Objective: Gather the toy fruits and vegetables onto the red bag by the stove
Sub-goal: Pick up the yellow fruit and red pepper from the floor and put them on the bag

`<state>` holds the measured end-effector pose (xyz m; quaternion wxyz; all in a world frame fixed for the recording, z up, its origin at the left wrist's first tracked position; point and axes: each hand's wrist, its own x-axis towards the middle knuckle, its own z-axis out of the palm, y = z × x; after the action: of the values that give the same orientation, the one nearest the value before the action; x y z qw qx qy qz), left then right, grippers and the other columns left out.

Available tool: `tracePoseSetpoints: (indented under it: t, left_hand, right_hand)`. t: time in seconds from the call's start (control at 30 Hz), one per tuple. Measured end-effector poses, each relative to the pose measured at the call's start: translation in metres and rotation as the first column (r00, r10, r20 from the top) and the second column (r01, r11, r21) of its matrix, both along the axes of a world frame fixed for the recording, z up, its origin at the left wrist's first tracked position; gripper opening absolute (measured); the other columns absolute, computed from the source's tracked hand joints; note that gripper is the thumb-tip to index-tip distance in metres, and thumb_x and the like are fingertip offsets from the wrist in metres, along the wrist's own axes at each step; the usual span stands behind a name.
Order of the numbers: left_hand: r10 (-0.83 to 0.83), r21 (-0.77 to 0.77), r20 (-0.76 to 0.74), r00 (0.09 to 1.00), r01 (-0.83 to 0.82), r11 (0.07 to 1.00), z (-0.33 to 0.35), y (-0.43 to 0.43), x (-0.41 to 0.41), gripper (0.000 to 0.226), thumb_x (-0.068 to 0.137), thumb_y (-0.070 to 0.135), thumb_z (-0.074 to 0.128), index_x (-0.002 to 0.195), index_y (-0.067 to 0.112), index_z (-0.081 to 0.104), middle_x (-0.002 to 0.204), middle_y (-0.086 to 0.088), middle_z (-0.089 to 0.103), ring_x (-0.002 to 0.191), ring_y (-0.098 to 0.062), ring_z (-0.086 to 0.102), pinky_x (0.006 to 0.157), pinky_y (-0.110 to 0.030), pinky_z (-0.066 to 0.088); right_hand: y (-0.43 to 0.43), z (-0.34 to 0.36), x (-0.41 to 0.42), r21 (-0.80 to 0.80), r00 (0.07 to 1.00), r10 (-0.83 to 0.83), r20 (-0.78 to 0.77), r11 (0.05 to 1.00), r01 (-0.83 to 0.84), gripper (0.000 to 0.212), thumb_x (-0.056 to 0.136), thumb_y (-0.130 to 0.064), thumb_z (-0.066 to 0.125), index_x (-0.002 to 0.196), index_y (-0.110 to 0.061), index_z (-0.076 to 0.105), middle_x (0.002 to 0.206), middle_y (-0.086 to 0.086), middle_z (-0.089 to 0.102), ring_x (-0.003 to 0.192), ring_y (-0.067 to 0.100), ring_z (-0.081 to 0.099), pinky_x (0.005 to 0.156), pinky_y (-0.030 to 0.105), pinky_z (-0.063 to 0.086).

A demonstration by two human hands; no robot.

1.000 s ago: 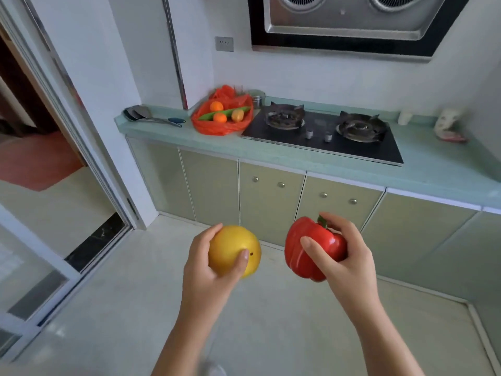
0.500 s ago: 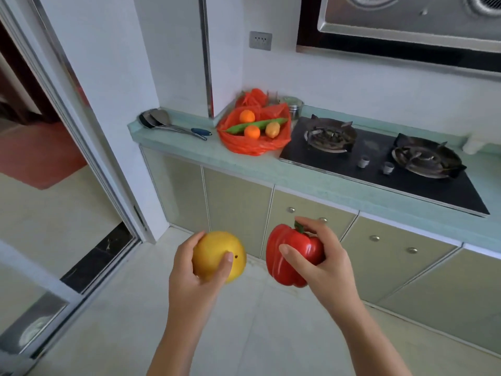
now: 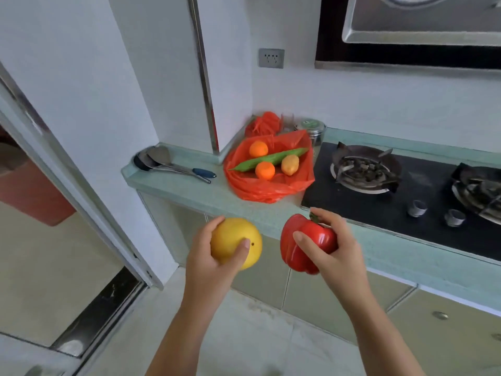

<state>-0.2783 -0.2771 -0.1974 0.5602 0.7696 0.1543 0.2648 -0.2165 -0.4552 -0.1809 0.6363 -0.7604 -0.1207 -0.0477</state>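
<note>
Two toys held short of the red bag (image 3: 271, 185).
Left hand (image 3: 208, 264) grips yellow fruit (image 3: 233, 240); right hand (image 3: 336, 253) grips red bell pepper (image 3: 306, 245).

Yellow fruit (image 3: 230, 234), red pepper (image 3: 322, 233) — both hand-held

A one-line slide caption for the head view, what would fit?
Left hand holds a yellow fruit, right hand a red pepper, near the red bag.

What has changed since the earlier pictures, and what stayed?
The person stepped closer to the counter, bringing both hands nearer the red bag. Nothing was taken or released: left hand still grips the yellow fruit, right hand the red pepper. The cucumber and oranges there lie unmoved.
</note>
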Motion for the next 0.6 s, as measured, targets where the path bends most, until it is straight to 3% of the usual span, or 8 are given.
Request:
tracePoseSetpoints:
  t: [0.07,0.13,0.23,0.3,0.37,0.5,0.6]
  left_hand:
    - [-0.02,0.05,0.024,0.999,0.019,0.999,0.013,0.006,0.041,0.045,0.066,0.042,0.071,0.104,0.049,0.047,0.113,0.024,0.05,0.104,0.002,0.051,0.082,-0.012,0.043]
    - [-0.013,0.092,0.059,0.998,0.007,0.996,0.018,0.013,0.076,0.048,0.06,0.052,0.066,0.104,0.049,0.046,0.112,0.026,0.048,0.103,0.011,0.048,0.077,-0.004,0.04]
    - [0.006,0.083,0.058,0.998,-0.011,0.996,0.008,0.024,0.115,0.053,0.056,0.058,0.061,0.106,0.047,0.047,0.111,0.028,0.048,0.104,0.012,0.047,0.08,-0.008,0.041]
    - [0.023,0.075,0.033,0.999,-0.025,0.997,-0.005,0.035,0.136,0.056,0.055,0.059,0.06,0.108,0.044,0.047,0.11,0.027,0.049,0.103,0.007,0.049,0.083,-0.017,0.042]
    - [0.027,0.078,0.002,1.0,-0.027,0.997,-0.016,0.047,0.158,0.061,0.055,0.06,0.059,0.111,0.039,0.048,0.11,0.026,0.048,0.101,0.002,0.05,0.084,-0.02,0.042]
    - [-0.026,0.094,-0.039,0.999,0.03,0.995,-0.033,0.074,0.214,0.061,0.058,0.057,0.063,0.113,0.035,0.048,0.109,0.026,0.046,0.1,0.019,0.044,0.076,0.001,0.035]
    - [-0.083,0.114,-0.082,0.993,0.092,0.989,-0.044,0.095,0.259,0.065,0.061,0.055,0.065,0.118,0.028,0.051,0.111,0.016,0.05,0.097,0.01,0.047,0.076,0.002,0.033]
  right_hand:
    - [0.003,0.002,0.033,-0.007,1.0,-0.012,-0.008,1.0,0.012,0.044,0.059,-0.049,0.071,0.099,-0.045,0.053,0.105,-0.018,0.054,0.092,-0.002,0.053,0.066,0.039,0.056]
    - [0.006,-0.001,0.064,0.004,1.0,-0.012,-0.016,1.0,0.012,0.04,0.066,-0.037,0.076,0.097,-0.045,0.053,0.104,-0.017,0.052,0.092,0.004,0.055,0.063,0.038,0.056]
    - [0.014,-0.008,0.102,0.001,0.999,-0.042,-0.031,0.999,0.042,0.039,0.073,-0.019,0.074,0.1,-0.038,0.054,0.107,-0.007,0.052,0.092,0.007,0.054,0.049,0.014,0.05]
    - [0.022,-0.016,0.123,-0.009,0.995,-0.063,-0.073,0.998,0.063,0.039,0.073,-0.015,0.073,0.104,-0.03,0.055,0.108,-0.002,0.052,0.091,0.006,0.053,0.047,0.008,0.045]
    - [0.031,-0.025,0.142,-0.015,0.992,-0.064,-0.108,0.998,0.063,0.04,0.072,-0.016,0.074,0.102,-0.034,0.054,0.107,-0.004,0.052,0.09,0.007,0.053,0.045,0.012,0.047]
    - [0.05,-0.04,0.185,-0.039,0.979,-0.109,-0.175,0.994,0.104,0.04,0.072,-0.021,0.075,0.098,-0.041,0.052,0.106,-0.011,0.05,0.091,0.012,0.054,0.044,0.023,0.051]
    - [0.07,-0.047,0.221,-0.063,0.966,-0.164,-0.198,0.986,0.154,0.039,0.072,-0.022,0.075,0.098,-0.041,0.052,0.107,-0.011,0.049,0.091,0.009,0.053,0.042,0.021,0.05]
